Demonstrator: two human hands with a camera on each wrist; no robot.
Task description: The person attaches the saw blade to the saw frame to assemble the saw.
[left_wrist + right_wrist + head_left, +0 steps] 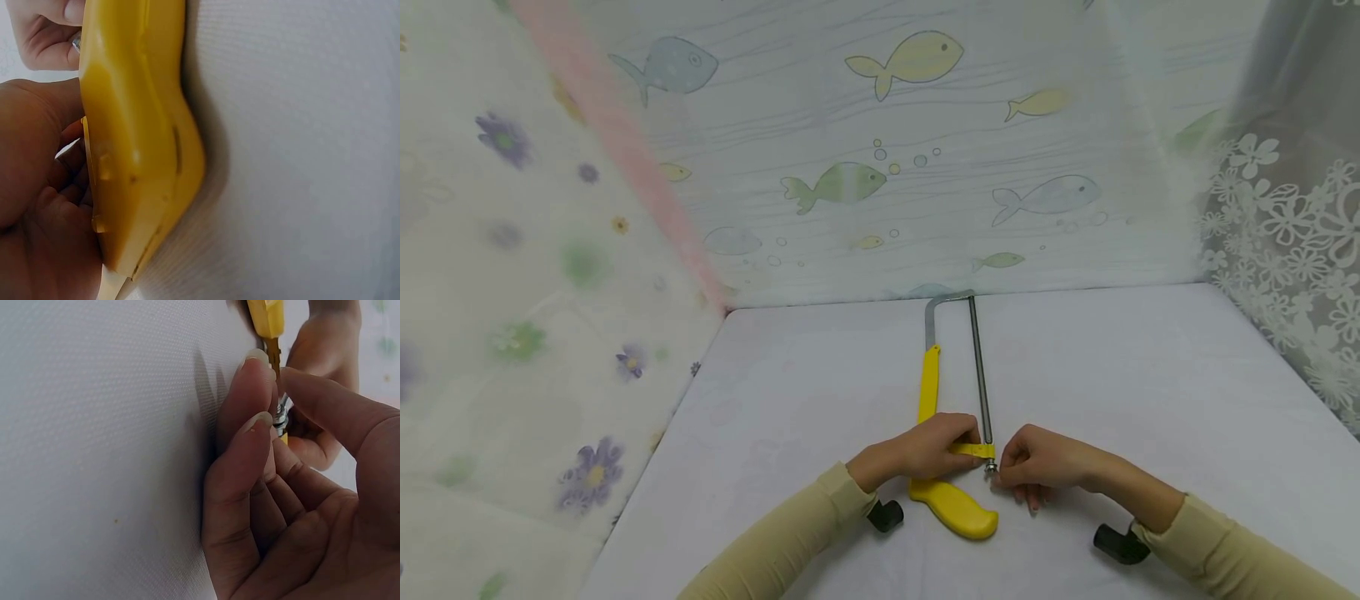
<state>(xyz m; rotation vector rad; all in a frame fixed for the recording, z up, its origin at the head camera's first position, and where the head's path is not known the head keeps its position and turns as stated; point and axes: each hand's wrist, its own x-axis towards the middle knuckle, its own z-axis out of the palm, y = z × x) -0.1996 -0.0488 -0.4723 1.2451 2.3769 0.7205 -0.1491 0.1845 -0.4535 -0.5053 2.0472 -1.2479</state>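
A hacksaw with a yellow handle (958, 510) lies on the white tabletop, its metal frame (930, 321) and blade (980, 367) stretching away from me. My left hand (936, 446) grips the saw across its yellow part, with fingers near the yellow blade holder (976, 450). At the near end of the blade is a small metal tension nut (990, 467). Thumb and fingertips of my right hand (1051, 458) pinch at this nut, which they partly cover in the right wrist view. In the left wrist view the yellow handle (134, 125) hides most of the left fingers.
Black wrist-camera mounts (886, 516) hang below both sleeves. Behind the white table (820, 367) stands a fish-print curtain (850, 250). A flower-print curtain (550, 350) borders the left side, and lace (1300, 242) hangs at the right.
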